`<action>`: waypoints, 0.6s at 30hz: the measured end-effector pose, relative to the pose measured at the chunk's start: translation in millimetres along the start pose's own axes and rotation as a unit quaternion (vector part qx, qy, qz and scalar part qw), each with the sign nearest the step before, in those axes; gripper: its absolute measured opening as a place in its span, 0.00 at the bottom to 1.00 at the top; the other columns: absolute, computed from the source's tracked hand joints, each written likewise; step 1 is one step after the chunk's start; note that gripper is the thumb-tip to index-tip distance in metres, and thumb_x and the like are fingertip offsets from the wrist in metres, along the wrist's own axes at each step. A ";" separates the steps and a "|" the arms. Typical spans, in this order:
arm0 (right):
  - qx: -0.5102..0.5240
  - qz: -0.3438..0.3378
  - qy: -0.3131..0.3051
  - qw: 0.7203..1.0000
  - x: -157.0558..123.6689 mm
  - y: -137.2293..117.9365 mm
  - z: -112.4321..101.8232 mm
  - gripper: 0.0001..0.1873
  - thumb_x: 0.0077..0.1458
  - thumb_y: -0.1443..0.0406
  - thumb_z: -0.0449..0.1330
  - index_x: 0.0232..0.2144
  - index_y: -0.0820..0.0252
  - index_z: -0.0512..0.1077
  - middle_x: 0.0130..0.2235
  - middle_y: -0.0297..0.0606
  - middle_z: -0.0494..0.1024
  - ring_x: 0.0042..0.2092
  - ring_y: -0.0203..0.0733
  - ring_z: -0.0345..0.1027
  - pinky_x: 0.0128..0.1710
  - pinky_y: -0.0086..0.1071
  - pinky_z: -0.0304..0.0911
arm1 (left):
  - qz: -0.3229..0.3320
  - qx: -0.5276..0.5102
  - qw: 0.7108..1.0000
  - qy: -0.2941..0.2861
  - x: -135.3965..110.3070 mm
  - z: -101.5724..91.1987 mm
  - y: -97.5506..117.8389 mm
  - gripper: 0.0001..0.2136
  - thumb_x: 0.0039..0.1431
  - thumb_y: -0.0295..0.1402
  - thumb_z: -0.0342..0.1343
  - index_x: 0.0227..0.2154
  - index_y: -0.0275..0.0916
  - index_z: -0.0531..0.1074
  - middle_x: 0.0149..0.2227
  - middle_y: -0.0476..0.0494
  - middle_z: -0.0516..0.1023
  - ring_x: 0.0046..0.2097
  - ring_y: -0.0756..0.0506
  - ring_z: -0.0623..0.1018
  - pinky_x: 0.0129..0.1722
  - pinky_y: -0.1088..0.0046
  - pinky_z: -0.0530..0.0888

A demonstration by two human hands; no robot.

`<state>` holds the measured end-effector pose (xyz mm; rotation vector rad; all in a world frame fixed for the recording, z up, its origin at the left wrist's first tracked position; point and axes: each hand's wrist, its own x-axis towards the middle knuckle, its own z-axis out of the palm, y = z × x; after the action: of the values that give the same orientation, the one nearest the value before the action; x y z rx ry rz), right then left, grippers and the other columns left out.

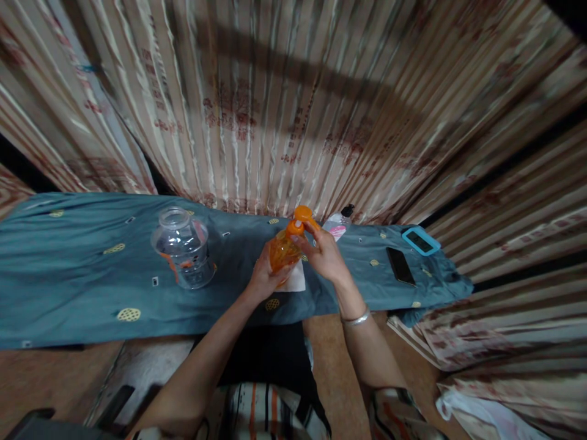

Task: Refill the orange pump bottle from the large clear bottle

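An orange plastic bottle (pixel 280 252) stands on a white cloth or paper (pixel 296 280) on the blue-green cloth (pixel 68 275) covering the table. My left hand (pixel 262 278) is wrapped round the bottle's body from below. My right hand (pixel 323 252) pinches the orange cap (pixel 300 221) at the bottle's neck; the cap's flip lid stands up above my fingers. A silver bangle (pixel 356 319) sits on my right wrist.
A clear plastic jar (pixel 183 247) with no lid stands to the left. Behind the right hand lies a clear bottle with a black cap (pixel 338 225). A black phone (pixel 400 265) and a blue-framed device (pixel 420 241) lie at the right. Striped curtains (pixel 275 110) hang behind.
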<state>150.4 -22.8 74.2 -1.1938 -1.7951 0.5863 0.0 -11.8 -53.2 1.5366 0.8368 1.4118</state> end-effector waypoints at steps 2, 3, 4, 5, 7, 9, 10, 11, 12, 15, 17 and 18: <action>-0.040 0.019 0.073 0.996 -1.3 -3.7 8.1 0.20 0.57 0.50 0.63 0.45 0.58 0.73 0.49 0.46 0.81 0.52 0.54 0.74 0.56 0.49 0.66 | 0.004 -0.003 1.000 -0.004 0.4 -0.5 -0.4 0.29 0.55 0.44 0.65 0.57 0.42 0.64 0.52 0.39 0.78 0.52 0.39 0.80 0.55 0.57 0.76; -0.058 0.025 0.100 0.993 -1.8 -5.2 11.0 0.21 0.56 0.49 0.64 0.43 0.58 0.73 0.48 0.46 0.81 0.51 0.55 0.75 0.56 0.49 0.67 | 0.005 -0.005 1.000 -0.004 0.5 -0.8 -0.3 0.29 0.55 0.44 0.65 0.57 0.42 0.64 0.52 0.39 0.78 0.52 0.39 0.80 0.55 0.57 0.76; -0.070 0.028 0.115 0.991 -2.0 -6.1 12.2 0.23 0.54 0.47 0.65 0.42 0.57 0.73 0.47 0.46 0.81 0.51 0.55 0.75 0.56 0.49 0.67 | 0.004 -0.004 1.000 -0.004 0.5 -1.0 0.1 0.29 0.54 0.44 0.65 0.57 0.42 0.65 0.51 0.40 0.78 0.52 0.39 0.80 0.54 0.57 0.76; -0.070 0.026 0.112 0.991 -1.9 -6.1 11.5 0.25 0.52 0.46 0.67 0.43 0.57 0.72 0.48 0.45 0.81 0.52 0.54 0.75 0.56 0.48 0.67 | 0.001 0.000 1.000 -0.004 0.4 -1.1 0.6 0.29 0.54 0.44 0.66 0.56 0.42 0.65 0.51 0.40 0.78 0.51 0.39 0.80 0.54 0.56 0.76; -0.025 0.004 0.056 0.998 -1.1 -3.6 5.5 0.29 0.52 0.47 0.67 0.49 0.56 0.72 0.52 0.44 0.79 0.56 0.53 0.73 0.59 0.47 0.66 | -0.005 0.008 1.000 -0.003 0.2 -0.9 1.9 0.28 0.54 0.44 0.65 0.55 0.42 0.65 0.50 0.40 0.78 0.50 0.39 0.80 0.53 0.56 0.76; 0.030 -0.023 -0.017 0.999 0.1 0.7 -2.5 0.28 0.56 0.48 0.64 0.54 0.54 0.70 0.55 0.42 0.78 0.59 0.50 0.71 0.61 0.44 0.65 | -0.009 0.011 1.000 -0.003 0.1 -0.4 3.0 0.28 0.54 0.43 0.66 0.55 0.42 0.66 0.51 0.39 0.78 0.51 0.39 0.80 0.53 0.56 0.75; 0.043 -0.032 -0.042 0.998 0.7 2.7 -5.4 0.25 0.59 0.49 0.62 0.54 0.53 0.71 0.55 0.41 0.78 0.60 0.48 0.71 0.62 0.43 0.64 | -0.012 0.011 1.000 -0.002 0.1 -0.1 3.2 0.28 0.54 0.43 0.66 0.55 0.42 0.66 0.51 0.39 0.78 0.51 0.39 0.79 0.54 0.56 0.75; 0.043 -0.034 -0.052 0.997 1.2 4.2 -6.7 0.23 0.60 0.49 0.60 0.52 0.53 0.72 0.55 0.41 0.79 0.59 0.48 0.72 0.61 0.43 0.65 | -0.015 0.011 1.000 0.001 0.3 0.2 3.2 0.28 0.53 0.43 0.66 0.55 0.42 0.66 0.51 0.39 0.78 0.51 0.38 0.80 0.54 0.56 0.75; 0.029 -0.029 -0.044 0.998 1.5 5.1 -6.3 0.21 0.61 0.49 0.59 0.50 0.53 0.73 0.53 0.41 0.80 0.57 0.48 0.73 0.60 0.43 0.66 | -0.019 0.009 1.000 0.004 0.5 0.4 2.9 0.28 0.53 0.43 0.67 0.55 0.43 0.66 0.51 0.39 0.78 0.51 0.38 0.80 0.54 0.56 0.75; -0.018 -0.001 0.035 0.999 0.4 3.0 4.0 0.19 0.59 0.51 0.62 0.47 0.55 0.72 0.48 0.44 0.81 0.52 0.52 0.75 0.56 0.47 0.67 | -0.019 -0.011 1.000 0.003 1.5 0.7 1.2 0.29 0.52 0.43 0.67 0.55 0.43 0.65 0.51 0.40 0.78 0.50 0.39 0.80 0.54 0.55 0.76; -0.048 0.013 0.093 0.994 -1.8 -1.0 13.5 0.18 0.57 0.52 0.63 0.44 0.57 0.72 0.46 0.45 0.81 0.50 0.54 0.75 0.54 0.48 0.67 | -0.008 -0.025 1.000 0.002 1.9 0.7 0.4 0.28 0.52 0.42 0.66 0.55 0.43 0.65 0.51 0.39 0.78 0.51 0.39 0.80 0.54 0.55 0.76; -0.060 0.016 0.116 0.991 -3.2 -3.1 17.7 0.18 0.57 0.52 0.63 0.43 0.57 0.72 0.45 0.45 0.81 0.50 0.53 0.75 0.53 0.48 0.67 | -0.004 -0.028 1.000 0.003 1.9 0.8 0.3 0.28 0.52 0.42 0.66 0.55 0.43 0.66 0.51 0.39 0.78 0.51 0.39 0.80 0.54 0.55 0.76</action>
<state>134.2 -25.6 66.3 -1.3177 -1.6340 0.3455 1.0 -10.3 -52.1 1.4870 0.7998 1.4228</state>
